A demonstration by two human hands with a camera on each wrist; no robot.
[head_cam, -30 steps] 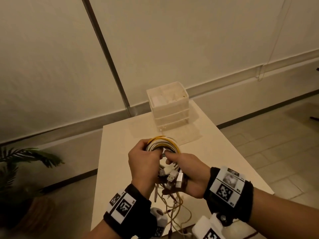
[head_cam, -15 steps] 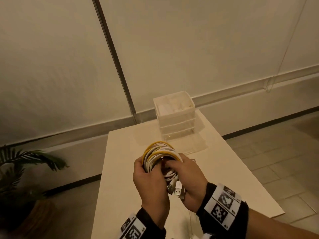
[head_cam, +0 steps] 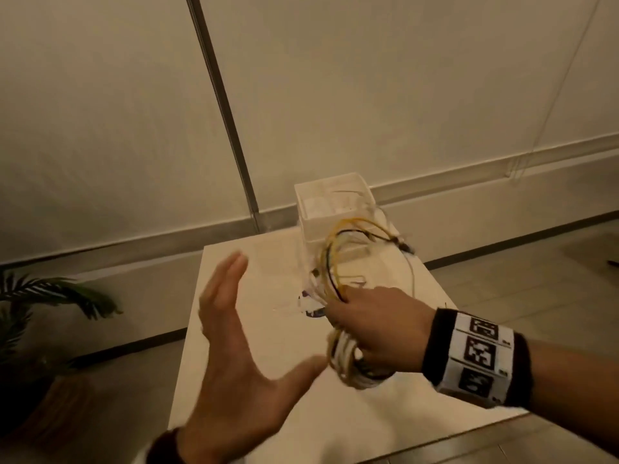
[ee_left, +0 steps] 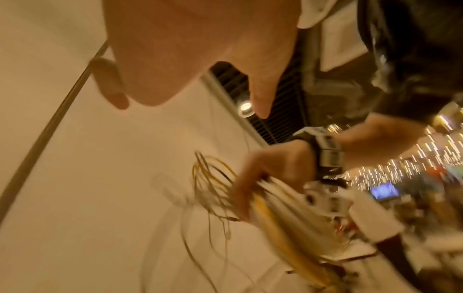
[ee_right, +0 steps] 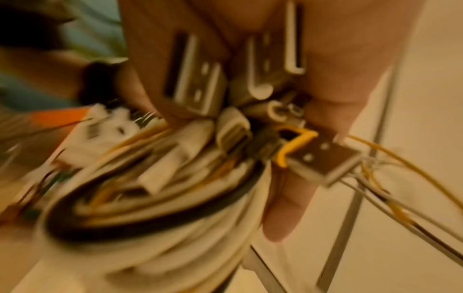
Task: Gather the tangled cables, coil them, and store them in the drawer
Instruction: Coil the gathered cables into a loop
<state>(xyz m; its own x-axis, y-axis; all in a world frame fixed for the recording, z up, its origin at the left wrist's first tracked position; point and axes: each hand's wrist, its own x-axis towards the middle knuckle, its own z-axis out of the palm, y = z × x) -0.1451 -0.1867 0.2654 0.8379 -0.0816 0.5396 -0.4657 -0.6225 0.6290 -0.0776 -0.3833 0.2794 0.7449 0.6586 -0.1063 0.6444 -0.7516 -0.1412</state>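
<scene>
My right hand holds the bundle of cables, with my fingers curled round the thick part of the coil, and my left hand is wide open and holds nothing. The bundle is up in the air, in front of the little drawer box and above the white table. I think the cables are light and floppy. They bend any way they like, and the thin yellow and black loops stick out toward the drawer box. The thick white cords look smooth, so I think they could slide out of my hand. The little metal plugs are hard and bunch up under my palm. I think the best place to hold is right where all the loops cross, with the plugs tucked inside, so nothing falls open. My open hand could catch the loose loops and push them back in. The table looks flat and smooth, so I think a dropped coil would spread out on it. The drawer box stands at the far end of the table. Behind it is a plain pale wall with a dark strip running up it. Far to the left of the drawer box, down on the floor, is a green plant. To the right of it the floor has pale tiles.
</scene>
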